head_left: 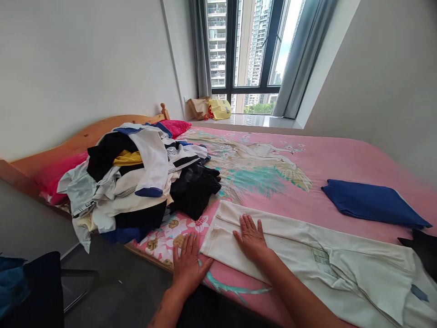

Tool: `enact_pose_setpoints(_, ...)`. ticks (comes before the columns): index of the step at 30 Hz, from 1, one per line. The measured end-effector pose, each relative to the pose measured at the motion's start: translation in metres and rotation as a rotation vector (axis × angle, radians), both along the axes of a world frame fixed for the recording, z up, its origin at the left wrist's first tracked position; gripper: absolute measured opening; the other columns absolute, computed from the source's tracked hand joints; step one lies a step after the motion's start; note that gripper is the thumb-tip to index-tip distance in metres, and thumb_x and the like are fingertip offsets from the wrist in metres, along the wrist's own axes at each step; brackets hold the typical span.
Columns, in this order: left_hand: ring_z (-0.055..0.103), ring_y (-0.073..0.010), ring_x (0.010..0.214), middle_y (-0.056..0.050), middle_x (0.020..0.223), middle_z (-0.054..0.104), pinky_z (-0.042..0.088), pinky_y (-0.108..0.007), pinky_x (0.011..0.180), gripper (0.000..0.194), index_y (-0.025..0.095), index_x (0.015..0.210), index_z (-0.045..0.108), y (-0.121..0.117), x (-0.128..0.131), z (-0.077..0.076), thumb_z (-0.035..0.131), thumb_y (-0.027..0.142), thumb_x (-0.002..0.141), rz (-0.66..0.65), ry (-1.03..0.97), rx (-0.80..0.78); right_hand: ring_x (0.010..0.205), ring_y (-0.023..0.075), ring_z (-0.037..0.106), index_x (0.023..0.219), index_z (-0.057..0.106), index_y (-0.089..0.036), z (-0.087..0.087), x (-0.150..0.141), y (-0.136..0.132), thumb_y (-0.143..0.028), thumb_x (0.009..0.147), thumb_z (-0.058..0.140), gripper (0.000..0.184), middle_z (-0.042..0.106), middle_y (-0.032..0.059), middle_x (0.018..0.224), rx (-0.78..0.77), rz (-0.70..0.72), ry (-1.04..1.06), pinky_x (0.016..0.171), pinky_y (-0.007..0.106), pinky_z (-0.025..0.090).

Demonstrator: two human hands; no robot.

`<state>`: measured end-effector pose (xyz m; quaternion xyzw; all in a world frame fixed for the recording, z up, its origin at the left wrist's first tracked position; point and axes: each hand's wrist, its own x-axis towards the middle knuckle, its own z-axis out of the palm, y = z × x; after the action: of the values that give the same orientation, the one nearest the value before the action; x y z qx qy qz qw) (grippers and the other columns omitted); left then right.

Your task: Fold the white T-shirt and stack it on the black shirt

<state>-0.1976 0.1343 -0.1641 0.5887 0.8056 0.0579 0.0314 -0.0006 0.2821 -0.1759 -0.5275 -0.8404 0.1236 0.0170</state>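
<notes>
A pair of white trousers lies flat across the near part of the pink bedsheet. My right hand rests palm down, fingers stretched out, on the trouser legs near their cuffs. My left hand lies flat and open on the sheet by the bed's near edge, its thumb touching the cuff end of the trousers. Neither hand holds anything.
A heap of mixed clothes, white, black, yellow and blue, sits at the bed's left by the wooden headboard. A folded blue garment lies at right. Bags stand on the window sill. A dark chair is at lower left.
</notes>
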Motion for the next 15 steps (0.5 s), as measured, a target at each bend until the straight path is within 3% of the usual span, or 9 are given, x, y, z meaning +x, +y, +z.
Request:
enact_pose_setpoints(4, 0.015, -0.0273, 0.140, -0.007, 0.151, 0.023, -0.010, -0.051, 0.111, 0.083, 0.020, 0.143, 0.028, -0.002, -0.004, -0.006, 0.034, 0.070, 0.078, -0.029, -0.016, 0.052, 0.141, 0.0214, 0.008, 0.145, 0.023, -0.017, 0.013, -0.035, 0.010, -0.055, 0.090, 0.023, 0.067, 0.017, 0.0060, 0.152, -0.041, 0.225, 0.130, 0.112, 0.049, -0.005)
enact_pose_setpoints(7, 0.016, -0.0277, 0.140, -0.006, 0.151, 0.025, -0.009, -0.051, 0.112, 0.082, 0.020, 0.143, 0.029, -0.004, -0.006, -0.009, 0.034, 0.070, 0.078, -0.033, -0.026, 0.084, 0.139, 0.0186, 0.019, 0.143, 0.029, -0.019, 0.026, -0.054, 0.019, -0.054, 0.090, 0.026, 0.063, 0.027, 0.0044, 0.149, -0.137, 0.335, 0.260, 0.113, 0.040, 0.011)
enact_pose_setpoints(10, 0.017, -0.0278, 0.140, -0.006, 0.151, 0.025, -0.008, -0.051, 0.112, 0.081, 0.021, 0.143, 0.029, -0.004, -0.006, -0.011, 0.035, 0.070, 0.078, -0.026, -0.030, 0.099, 0.135, 0.0138, 0.030, 0.143, 0.031, -0.020, 0.030, -0.057, 0.028, -0.043, 0.094, 0.014, 0.056, 0.034, 0.0026, 0.147, -0.137, 0.147, 0.325, 0.111, 0.032, 0.022)
enact_pose_setpoints(12, 0.016, -0.0275, 0.140, -0.005, 0.151, 0.024, -0.008, -0.050, 0.112, 0.081, 0.021, 0.143, 0.028, -0.004, -0.005, -0.012, 0.036, 0.069, 0.078, -0.026, -0.027, 0.099, 0.136, 0.0178, 0.026, 0.143, 0.028, -0.015, 0.025, -0.054, 0.033, -0.037, 0.094, 0.012, 0.056, 0.031, 0.0074, 0.148, -0.096, -0.018, 0.299, 0.112, 0.040, 0.016)
enact_pose_setpoints(15, 0.016, -0.0277, 0.140, -0.005, 0.152, 0.023, -0.009, -0.050, 0.112, 0.080, 0.022, 0.144, 0.027, -0.003, -0.005, -0.012, 0.038, 0.067, 0.078, -0.022, -0.029, 0.094, 0.139, 0.0242, 0.017, 0.142, 0.030, -0.011, 0.014, -0.052, 0.033, -0.038, 0.092, 0.026, 0.057, 0.024, 0.0098, 0.150, -0.120, -0.030, 0.230, 0.112, 0.049, 0.005)
